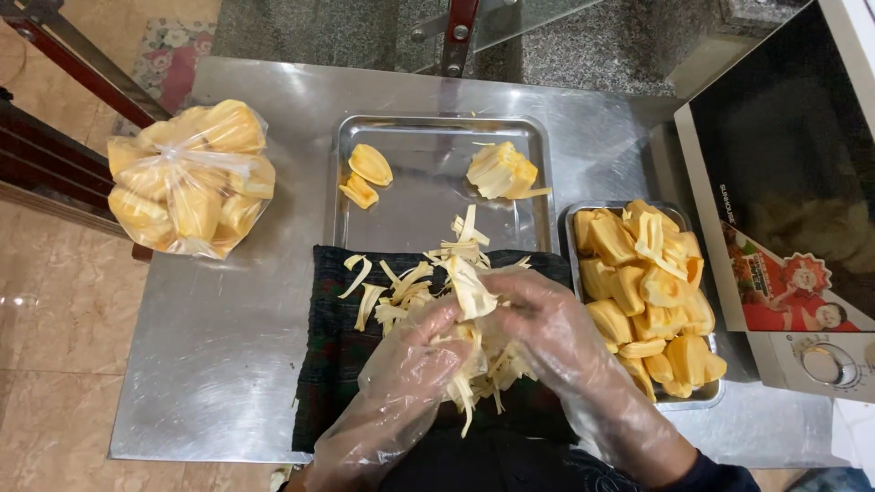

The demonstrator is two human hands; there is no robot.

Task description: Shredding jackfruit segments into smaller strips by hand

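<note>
Both gloved hands meet over the dark cloth (pixel 333 355) at six o'clock on the bench (pixel 228 337); the left hand (pixel 410 364) and right hand (pixel 538 323) grasp one jackfruit piece (pixel 469 292) between them, its long axis running toward twelve o'clock; pale fibre strips (pixel 401 292) lie beneath.

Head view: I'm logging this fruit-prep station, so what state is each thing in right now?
Left hand: gloved, gripping pale fruit strips.
Right hand: gloved, pulling at the same fruit piece.
Plastic bag: knotted shut, full of yellow pods.
Large steel tray: mostly bare, holding a few pods.
Small steel tray: heaped with yellow pods.
Dark cloth: spread flat, littered with strips.
Oven: door closed.
</note>
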